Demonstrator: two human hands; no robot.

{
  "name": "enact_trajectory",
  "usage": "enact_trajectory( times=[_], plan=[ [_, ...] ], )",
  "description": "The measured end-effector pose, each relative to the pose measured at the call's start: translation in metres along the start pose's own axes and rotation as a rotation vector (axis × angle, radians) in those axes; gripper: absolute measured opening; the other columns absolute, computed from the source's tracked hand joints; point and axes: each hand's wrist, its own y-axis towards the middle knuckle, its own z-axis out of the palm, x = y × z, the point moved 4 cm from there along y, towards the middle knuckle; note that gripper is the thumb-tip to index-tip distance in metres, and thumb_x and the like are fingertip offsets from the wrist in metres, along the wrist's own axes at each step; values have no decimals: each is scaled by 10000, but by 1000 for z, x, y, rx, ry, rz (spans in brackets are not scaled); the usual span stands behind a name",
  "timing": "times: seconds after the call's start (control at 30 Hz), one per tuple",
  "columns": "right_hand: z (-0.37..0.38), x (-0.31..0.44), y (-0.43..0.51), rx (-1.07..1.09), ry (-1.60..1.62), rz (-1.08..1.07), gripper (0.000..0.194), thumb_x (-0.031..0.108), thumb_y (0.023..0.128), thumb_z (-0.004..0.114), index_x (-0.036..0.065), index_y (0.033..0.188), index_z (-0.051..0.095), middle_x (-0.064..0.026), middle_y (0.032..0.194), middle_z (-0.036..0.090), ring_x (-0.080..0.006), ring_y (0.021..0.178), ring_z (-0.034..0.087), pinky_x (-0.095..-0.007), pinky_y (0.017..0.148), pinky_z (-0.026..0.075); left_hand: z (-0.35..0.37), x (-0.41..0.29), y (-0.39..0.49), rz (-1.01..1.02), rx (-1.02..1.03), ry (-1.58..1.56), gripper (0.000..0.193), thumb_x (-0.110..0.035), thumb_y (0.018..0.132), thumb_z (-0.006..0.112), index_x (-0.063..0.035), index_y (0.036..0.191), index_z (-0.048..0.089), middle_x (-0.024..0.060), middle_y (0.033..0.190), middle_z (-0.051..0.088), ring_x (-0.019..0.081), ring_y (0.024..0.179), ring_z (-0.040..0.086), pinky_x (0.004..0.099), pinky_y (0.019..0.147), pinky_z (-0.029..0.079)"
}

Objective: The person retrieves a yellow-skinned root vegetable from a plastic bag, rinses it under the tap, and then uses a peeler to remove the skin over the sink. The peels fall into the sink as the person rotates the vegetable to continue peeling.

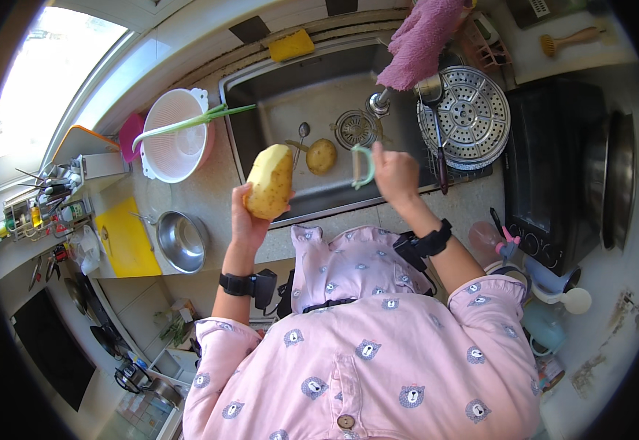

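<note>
My left hand (252, 220) grips a large potato (270, 184) by its lower end, over the near left edge of the sink. Pale flesh shows at the potato's top and upper left; brown speckled skin covers the rest. In my right hand (398, 173) is a light green peeler (362, 166), held over the sink and apart from the potato. Between them, a second potato (321, 157) with its skin on lies on the sink floor. A spoon (303, 130) and strips of peel are beside it, near the drain strainer (356, 128).
Left of the steel sink (330, 208) are a white colander (157, 159) with a green onion (187, 122) across it, a steel bowl (181, 242) and a yellow cutting board (127, 236). A pink cloth (421, 47) hangs over the faucet. A steamer plate (476, 121) and ladle stand at the right.
</note>
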Motion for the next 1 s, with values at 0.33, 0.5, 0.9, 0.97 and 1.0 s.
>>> enact_trajectory(
  times=[0.33,0.5,0.9,0.97,1.0],
  plan=[
    [-13,-20,12,-31,151,86,524,290,1008,419,24,619,648,-184,669,637,-374,671,595,-442,747,427,6,-2,7,0,70,-42,657,-387,849,579,-27,1377,425,209,1253,568,345,1094,612,433,831,545],
    [13,72,-5,-57,157,-375,440,201,946,493,43,551,609,-112,577,593,-266,622,572,-408,777,415,23,13,11,-12,-30,25,550,-423,911,536,-65,1325,487,133,1226,595,255,1096,607,407,873,521],
    [83,70,29,29,198,-579,400,156,856,515,11,489,585,-151,573,604,-332,586,551,-414,742,446,17,24,0,-101,-88,136,455,-387,898,552,-29,1180,555,135,1020,650,264,876,664,428,710,569],
    [100,58,30,35,132,-577,391,167,864,505,40,508,608,-145,586,619,-333,574,574,-423,725,447,7,23,-2,-101,-168,166,454,-387,897,554,-27,1173,560,138,1038,645,262,898,661,417,718,569],
    [107,52,31,35,110,-619,388,172,868,500,55,518,619,-142,593,627,-334,567,586,-428,717,448,4,21,-2,-87,-170,175,453,-387,896,555,-27,1170,562,139,1046,642,260,910,660,412,722,570]
  ],
)
